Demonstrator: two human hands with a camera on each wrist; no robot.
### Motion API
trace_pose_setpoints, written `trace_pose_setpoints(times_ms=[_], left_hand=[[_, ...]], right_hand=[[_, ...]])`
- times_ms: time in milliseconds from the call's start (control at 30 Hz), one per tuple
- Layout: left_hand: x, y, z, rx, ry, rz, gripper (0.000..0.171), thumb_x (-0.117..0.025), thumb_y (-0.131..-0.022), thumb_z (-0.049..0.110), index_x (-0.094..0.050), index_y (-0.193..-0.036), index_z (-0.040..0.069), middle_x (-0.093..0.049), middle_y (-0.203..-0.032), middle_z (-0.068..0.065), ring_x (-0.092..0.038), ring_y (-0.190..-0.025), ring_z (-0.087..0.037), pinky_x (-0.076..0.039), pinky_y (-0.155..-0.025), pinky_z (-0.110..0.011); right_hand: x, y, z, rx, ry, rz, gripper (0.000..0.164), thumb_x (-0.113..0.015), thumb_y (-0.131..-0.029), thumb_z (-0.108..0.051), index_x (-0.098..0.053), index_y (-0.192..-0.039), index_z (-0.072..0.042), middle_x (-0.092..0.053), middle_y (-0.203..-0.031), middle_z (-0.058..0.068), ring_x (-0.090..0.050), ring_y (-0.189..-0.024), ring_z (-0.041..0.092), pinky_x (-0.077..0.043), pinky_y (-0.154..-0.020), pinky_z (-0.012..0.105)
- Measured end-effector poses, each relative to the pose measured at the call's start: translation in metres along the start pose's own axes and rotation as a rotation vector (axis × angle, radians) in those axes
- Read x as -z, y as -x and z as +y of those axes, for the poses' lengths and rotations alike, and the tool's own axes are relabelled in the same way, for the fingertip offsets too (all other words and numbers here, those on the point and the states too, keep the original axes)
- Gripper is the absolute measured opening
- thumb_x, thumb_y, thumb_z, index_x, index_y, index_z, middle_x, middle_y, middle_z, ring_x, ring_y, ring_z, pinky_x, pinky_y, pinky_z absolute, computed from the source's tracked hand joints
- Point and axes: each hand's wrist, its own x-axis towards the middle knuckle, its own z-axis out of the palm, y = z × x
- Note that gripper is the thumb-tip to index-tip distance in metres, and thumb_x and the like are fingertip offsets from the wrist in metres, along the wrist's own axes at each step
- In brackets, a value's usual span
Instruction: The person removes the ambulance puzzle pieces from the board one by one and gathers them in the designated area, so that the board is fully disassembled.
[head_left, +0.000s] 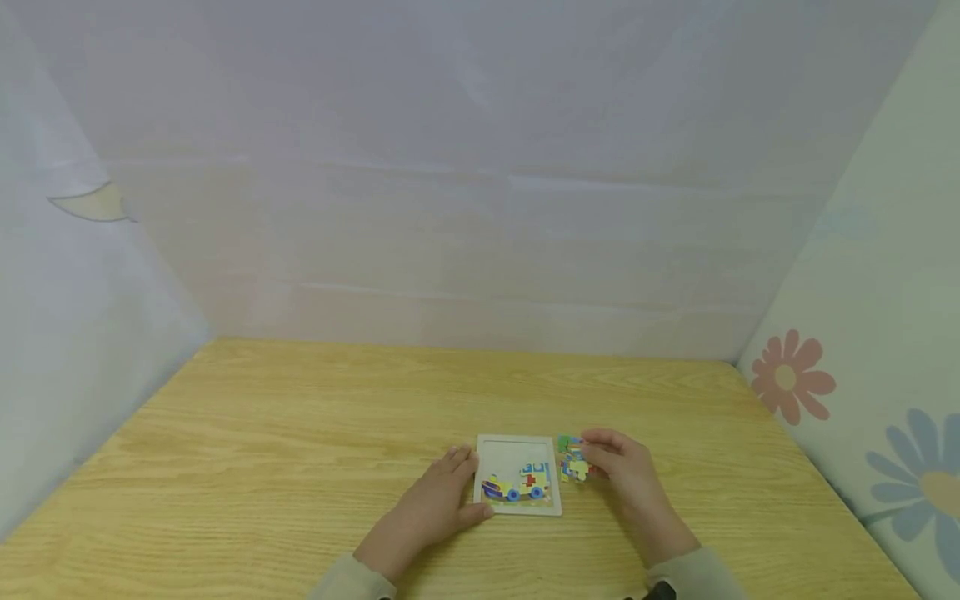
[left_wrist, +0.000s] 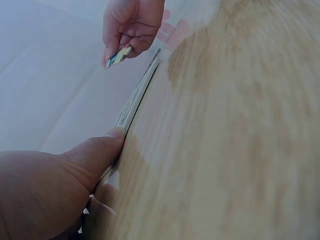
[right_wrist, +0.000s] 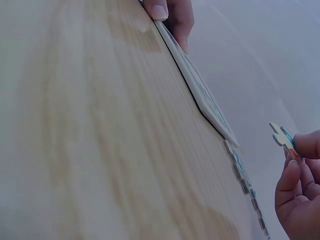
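A square jigsaw puzzle board [head_left: 517,438] with a pale raised rim lies flat on the table. Its lower part holds joined pieces showing a yellow vehicle [head_left: 531,483] with blue wheels; the upper part is bare. My left hand [head_left: 438,500] rests at the board's left side, fingers along the left rim and thumb on the near left corner. Between thumb and fingers, my right hand [head_left: 626,471] pinches a small puzzle piece [right_wrist: 285,140], raised above the table to the right of the board. Under and beside that hand lie several loose puzzle pieces [head_left: 566,444], partly hidden.
The wooden table [head_left: 300,433] stretches out around the board. White cloth walls [head_left: 480,250] stand behind it and at both sides, the right one printed with a red flower [head_left: 787,377] and a blue flower [head_left: 922,475].
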Motion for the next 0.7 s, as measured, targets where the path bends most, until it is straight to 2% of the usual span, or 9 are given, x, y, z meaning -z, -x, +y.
trace_pose_setpoints(times_ms=[167,400,700], left_hand=[[0.0,0.0,0.0,-0.003,0.0,0.0,0.076,-0.062,-0.084,0.047,-0.04,-0.137,-0.003,-0.032,-0.146,-0.023,-0.028,-0.135,-0.039,-0.026,-0.11,-0.053],[0.0,0.0,0.0,-0.005,-0.003,-0.002,0.076,-0.062,-0.084,0.047,-0.039,-0.137,-0.003,-0.032,-0.146,-0.023,-0.028,-0.135,-0.039,-0.026,-0.11,-0.052],[0.002,0.0,0.002,0.0,0.006,-0.003,0.075,-0.062,-0.084,0.046,-0.04,-0.136,-0.004,-0.033,-0.145,-0.023,-0.028,-0.135,-0.04,-0.025,-0.11,-0.052]], right_hand=[[0.008,-0.001,0.003,0.004,0.018,-0.007,0.031,-0.064,-0.085,-0.006,-0.057,-0.112,0.009,-0.066,-0.097,0.007,-0.058,-0.078,0.01,-0.052,-0.065,0.02],[0.019,-0.003,0.009,-0.039,0.043,-0.009,0.029,-0.064,-0.084,-0.002,-0.058,-0.11,0.008,-0.065,-0.09,0.006,-0.058,-0.076,0.012,-0.053,-0.064,0.02],[0.028,0.001,0.007,-0.057,0.139,-0.018,0.026,-0.064,-0.083,-0.001,-0.059,-0.106,0.01,-0.065,-0.088,0.009,-0.059,-0.074,0.016,-0.053,-0.062,0.022]])
